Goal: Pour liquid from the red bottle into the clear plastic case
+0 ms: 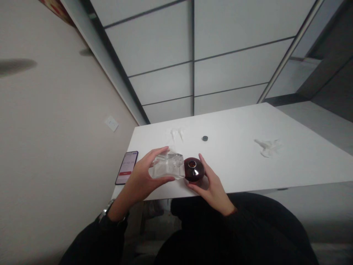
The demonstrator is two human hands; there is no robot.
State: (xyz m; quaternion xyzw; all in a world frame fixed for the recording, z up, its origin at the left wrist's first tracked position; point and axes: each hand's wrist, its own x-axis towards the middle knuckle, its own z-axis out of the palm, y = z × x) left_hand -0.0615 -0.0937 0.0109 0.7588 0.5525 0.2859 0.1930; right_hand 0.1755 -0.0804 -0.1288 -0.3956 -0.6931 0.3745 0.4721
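Note:
My left hand grips a clear glass bottle with flat sides, thumb along the near side and fingers along the far side. The bottle looks tipped on its side, its neck toward the right. Against its right end stands a dark red-brown round bottle, its open mouth facing up. My right hand is wrapped round this dark bottle from the right, thumb in front and fingers behind. Whether any liquid passes between the two bottles, I cannot tell.
Both bottles are over the near edge of a white table. A small dark cap and white-tipped clear pieces lie farther back. Crumpled tissue lies to the right. A phone with a lit screen lies at the left edge, beside the wall.

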